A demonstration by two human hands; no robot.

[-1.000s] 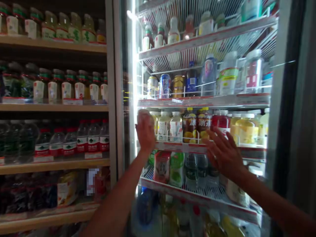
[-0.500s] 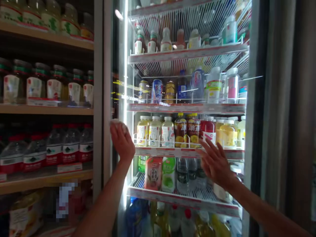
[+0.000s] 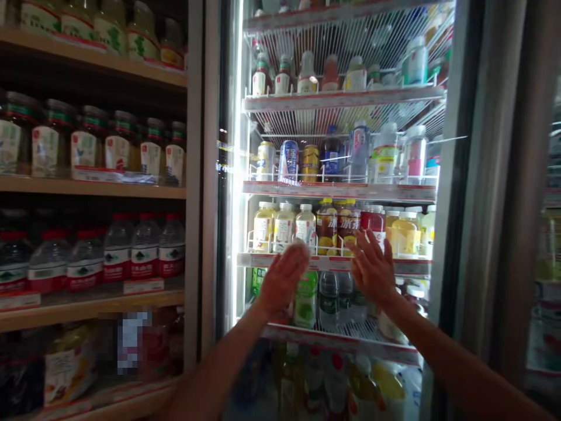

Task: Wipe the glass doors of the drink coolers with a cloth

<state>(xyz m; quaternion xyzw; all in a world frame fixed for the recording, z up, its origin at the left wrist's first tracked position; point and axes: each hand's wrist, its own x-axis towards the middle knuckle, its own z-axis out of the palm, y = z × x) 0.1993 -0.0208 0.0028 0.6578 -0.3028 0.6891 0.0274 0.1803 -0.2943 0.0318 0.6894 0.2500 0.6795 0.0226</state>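
I face a lit drinks fridge whose glass door (image 3: 394, 58) shows reflections. My left hand (image 3: 280, 280) lies flat against the glass with its fingers stretched out, in front of the shelf rail (image 3: 333, 261) under the pale yellow bottles (image 3: 284, 227). A pale smear at its fingertips cannot be made out. My right hand (image 3: 372, 269) is open with fingers spread, flat on the glass below the dark iced tea bottles (image 3: 337, 221). A green bottle (image 3: 305, 298) stands between the two hands, behind the glass.
Cans (image 3: 289, 159) and bottles fill the upper fridge shelves. To the left, wooden shelves (image 3: 92, 190) carry jars and red-labelled water bottles (image 3: 144, 251). The fridge's right frame (image 3: 456, 175) and a dark panel (image 3: 517, 204) stand at the right.
My left hand has slid right and down across the glass, from the door's left edge to beside my right hand. The right hand has stayed on the glass. The view has shifted slightly.
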